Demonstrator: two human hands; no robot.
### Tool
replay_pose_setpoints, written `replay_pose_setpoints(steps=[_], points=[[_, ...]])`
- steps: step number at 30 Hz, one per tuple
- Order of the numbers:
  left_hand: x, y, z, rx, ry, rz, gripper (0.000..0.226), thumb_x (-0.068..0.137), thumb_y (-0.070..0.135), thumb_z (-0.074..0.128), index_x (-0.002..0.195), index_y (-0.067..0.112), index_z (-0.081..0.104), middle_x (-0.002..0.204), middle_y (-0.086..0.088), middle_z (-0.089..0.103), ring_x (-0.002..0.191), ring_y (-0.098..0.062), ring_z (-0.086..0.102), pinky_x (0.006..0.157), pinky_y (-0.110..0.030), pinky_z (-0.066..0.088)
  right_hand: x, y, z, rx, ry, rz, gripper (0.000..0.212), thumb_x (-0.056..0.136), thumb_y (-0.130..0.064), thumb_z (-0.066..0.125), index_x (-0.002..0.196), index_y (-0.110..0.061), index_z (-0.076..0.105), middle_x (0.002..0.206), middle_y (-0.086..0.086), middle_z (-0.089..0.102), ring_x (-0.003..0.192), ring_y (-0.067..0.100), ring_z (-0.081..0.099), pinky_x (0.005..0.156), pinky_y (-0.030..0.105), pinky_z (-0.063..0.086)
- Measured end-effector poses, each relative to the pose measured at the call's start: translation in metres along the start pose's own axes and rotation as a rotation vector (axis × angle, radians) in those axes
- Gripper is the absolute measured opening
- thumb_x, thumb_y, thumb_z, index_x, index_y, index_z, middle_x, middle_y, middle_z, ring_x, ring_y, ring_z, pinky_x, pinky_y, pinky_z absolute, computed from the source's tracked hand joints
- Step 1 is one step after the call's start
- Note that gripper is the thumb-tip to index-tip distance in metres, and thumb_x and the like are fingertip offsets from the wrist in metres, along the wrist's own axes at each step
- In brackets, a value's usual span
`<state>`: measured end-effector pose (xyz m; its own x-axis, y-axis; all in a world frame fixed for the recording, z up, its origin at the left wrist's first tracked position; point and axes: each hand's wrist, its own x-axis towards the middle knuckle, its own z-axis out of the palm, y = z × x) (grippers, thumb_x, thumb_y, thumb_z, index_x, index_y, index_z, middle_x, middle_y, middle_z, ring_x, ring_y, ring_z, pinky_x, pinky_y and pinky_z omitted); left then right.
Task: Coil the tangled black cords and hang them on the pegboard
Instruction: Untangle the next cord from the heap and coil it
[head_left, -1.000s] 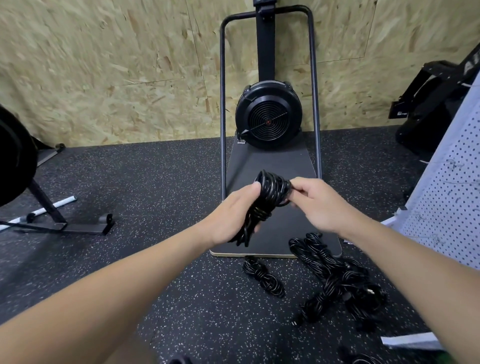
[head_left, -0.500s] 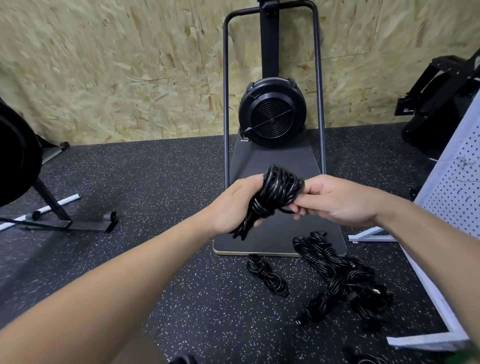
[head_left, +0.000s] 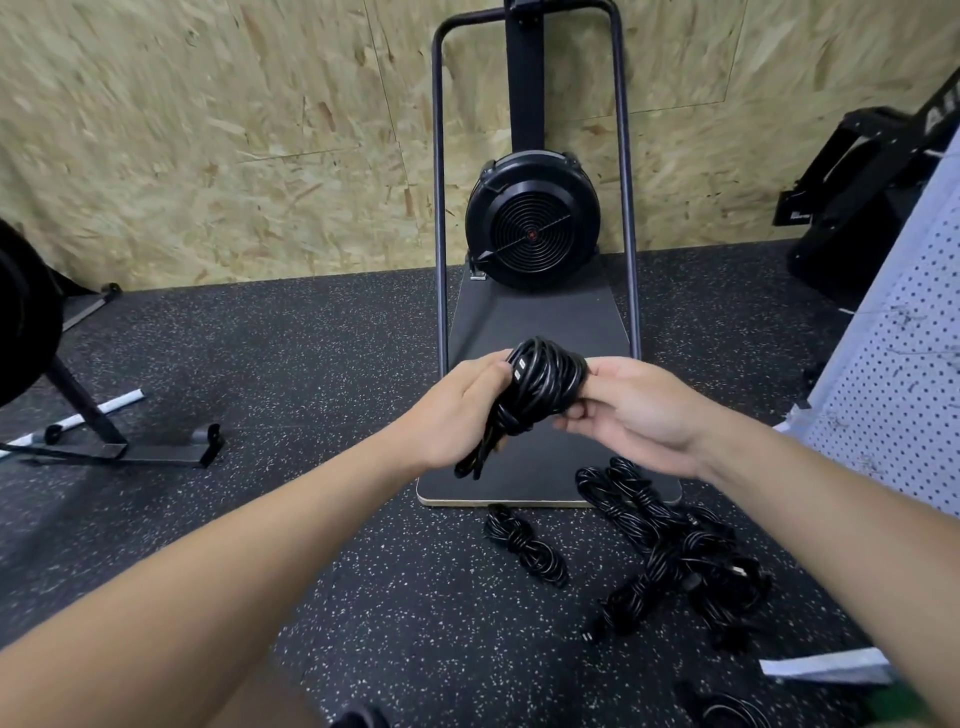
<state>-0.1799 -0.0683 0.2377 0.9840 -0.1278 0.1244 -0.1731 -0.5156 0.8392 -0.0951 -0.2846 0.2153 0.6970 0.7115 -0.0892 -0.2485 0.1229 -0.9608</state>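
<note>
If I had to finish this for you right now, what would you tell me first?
Left hand grips the coiled black cord bundle round its middle; right hand pinches its looped end.
One small wrapped black cord lies on the speckled rubber floor, apart from the big tangled black cord pile beside it.
White perforated pegboard stands on the right; I cannot see any cord on it.
Left: hang this bundle, then coil and hang the rest.
</note>
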Motion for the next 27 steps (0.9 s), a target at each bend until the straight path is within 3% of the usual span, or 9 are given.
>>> replay_pose_setpoints(steps=[3,5,7,9,13,16,18,23,27], points=[[0.000,-0.004,-0.002,0.072,0.039,0.025,0.042,0.121,0.022,0.027,0.129,0.024,0.068,0.100,-0.007,0.076,0.078,-0.024,0.071,0.067,-0.042,0.061,0.000,0.003,0.007,0.094,0.051,0.030,0.035,0.103,-0.005,0.063,0.130,0.017,0.067,0.110,0.028,0.068,0.093,0.032,0.057,0.106,0.049,0.060],[0.004,-0.009,-0.003,0.169,0.061,0.048,0.042,0.121,0.024,0.028,0.137,0.027,0.066,0.115,0.001,0.076,0.098,-0.020,0.073,0.082,-0.043,0.062,-0.001,0.006,0.011,0.131,0.135,0.042,0.032,0.107,-0.002,0.058,0.133,0.013,0.068,0.131,0.039,0.068,0.107,0.043,0.066,0.108,0.056,0.059],[0.005,-0.010,-0.002,0.221,0.061,0.044,0.041,0.120,0.027,0.028,0.138,0.028,0.065,0.121,0.006,0.075,0.110,-0.014,0.070,0.095,-0.041,0.058,0.001,0.005,0.018,0.190,0.273,0.045,0.038,0.113,-0.013,0.051,0.133,0.015,0.066,0.133,0.042,0.066,0.109,0.045,0.070,0.102,0.057,0.062],[0.004,-0.007,0.001,0.285,0.069,0.047,0.042,0.120,0.030,0.028,0.143,0.030,0.063,0.126,0.008,0.075,0.116,-0.012,0.069,0.104,-0.039,0.054,0.002,0.003,0.027,0.115,0.362,0.046,0.057,0.116,-0.044,0.048,0.125,0.007,0.074,0.120,0.031,0.077,0.108,0.037,0.078,0.097,0.054,0.064],[0.006,-0.005,0.006,0.341,0.109,0.041,0.038,0.118,0.031,0.029,0.139,0.034,0.061,0.110,0.009,0.076,0.101,-0.014,0.071,0.093,-0.041,0.056,-0.006,0.004,0.038,-0.519,0.417,-0.064,0.064,0.081,-0.079,0.078,0.113,-0.024,0.075,0.109,-0.005,0.081,0.106,0.015,0.077,0.098,0.046,0.062],[0.008,-0.008,0.005,0.203,0.083,0.057,0.038,0.119,0.024,0.030,0.120,0.030,0.067,0.108,0.010,0.074,0.099,-0.016,0.070,0.093,-0.045,0.058,-0.005,0.010,0.033,-0.678,0.525,-0.125,0.057,0.076,-0.069,0.085,0.116,-0.034,0.063,0.110,-0.013,0.077,0.103,0.006,0.073,0.095,0.042,0.061],[0.007,-0.010,0.005,0.132,0.070,0.057,0.040,0.120,0.022,0.031,0.128,0.027,0.069,0.116,0.008,0.075,0.104,-0.016,0.071,0.094,-0.039,0.058,-0.001,0.012,0.028,-0.630,0.506,-0.155,0.056,0.075,-0.059,0.086,0.120,-0.036,0.063,0.111,-0.012,0.078,0.104,0.007,0.075,0.099,0.046,0.061],[0.008,-0.010,0.000,-0.070,0.014,-0.020,0.039,0.119,0.019,0.036,0.143,0.026,0.066,0.137,0.009,0.073,0.129,-0.012,0.067,0.111,-0.034,0.051,-0.002,-0.003,0.014,-0.718,0.299,-0.320,0.080,0.087,-0.039,0.088,0.149,-0.059,0.041,0.114,-0.006,0.077,0.107,0.019,0.076,0.105,0.054,0.057],[0.006,-0.012,0.004,-0.044,-0.016,-0.079,0.038,0.119,0.022,0.036,0.137,0.023,0.070,0.132,0.004,0.074,0.125,-0.018,0.068,0.115,-0.043,0.051,-0.004,-0.009,0.010,-0.975,0.183,-0.329,0.065,0.090,-0.043,0.087,0.142,-0.059,0.051,0.127,-0.016,0.062,0.121,0.011,0.066,0.112,0.049,0.051]])
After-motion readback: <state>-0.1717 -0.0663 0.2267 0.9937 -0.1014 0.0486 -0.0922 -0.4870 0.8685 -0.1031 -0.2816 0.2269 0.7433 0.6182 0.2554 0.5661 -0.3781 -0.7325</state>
